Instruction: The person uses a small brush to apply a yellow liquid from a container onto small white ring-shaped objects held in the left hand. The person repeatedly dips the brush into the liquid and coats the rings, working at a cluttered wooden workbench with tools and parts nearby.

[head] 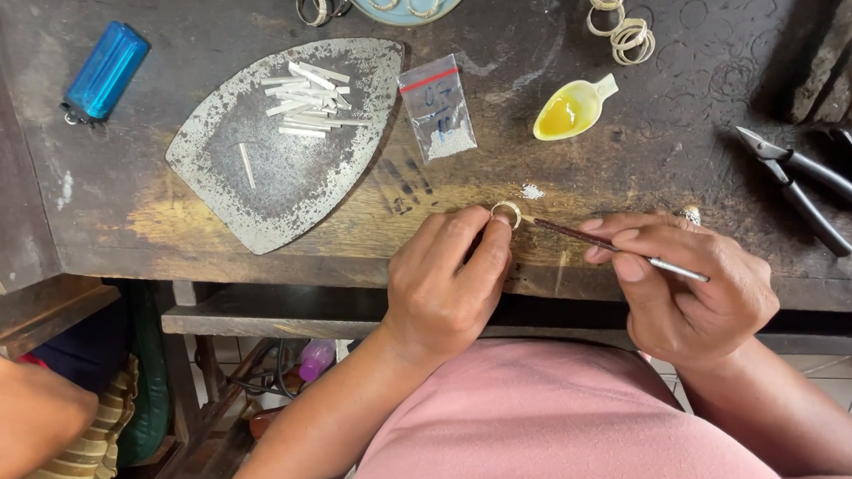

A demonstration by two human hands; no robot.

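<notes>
- The desk (635, 151), dark and scarred, carries everything; the ring work sits right at its near edge.
- Far left, a worn metal plate (277, 170) holds a loose heap of white strips (310, 100).
- Right side: black pliers (807, 190) lie well apart from the hands.
- Left hand (448, 287) is curled, fingertips pinched shut on the ring (506, 214), pressing it against the desk just beyond the knuckles.
- Right hand (686, 289) is closed in a pen grip around the brush (621, 251), thumb and forefinger clamped on the shaft.
- The brush's long axis runs from lower right, in the right hand, up and left; its tip points at the ring and looks to be touching the ring's right side.
- So the ring lies up and left of the right hand, and the left hand is the nearer: it has the ring.
- A blue lighter (106, 72) rests at the far left.
- A small plastic bag (437, 108) and a yellow dish (570, 110) sit beyond the ring.
- More rings (621, 30) are stacked at the far edge.
</notes>
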